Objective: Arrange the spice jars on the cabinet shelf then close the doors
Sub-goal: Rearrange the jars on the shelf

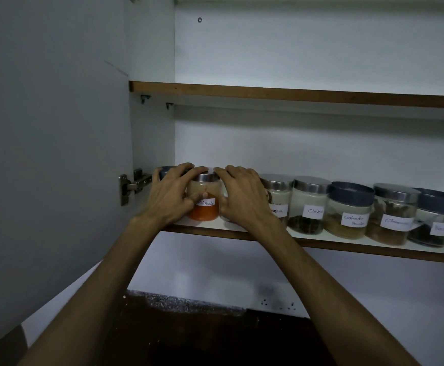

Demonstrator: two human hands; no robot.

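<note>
A glass jar of orange chilli powder with a steel lid stands near the left end of the lower shelf. My left hand wraps its left side, fingers over the lid. My right hand presses its right side. A blue-lidded jar sits behind my left hand, mostly hidden. To the right runs a row of labelled jars: a partly hidden one, cloves, coriander powder, and others.
The upper shelf holds nothing in view. The left cabinet door stands swung wide, its hinge beside my left hand. Below lie a dark countertop and a wall socket.
</note>
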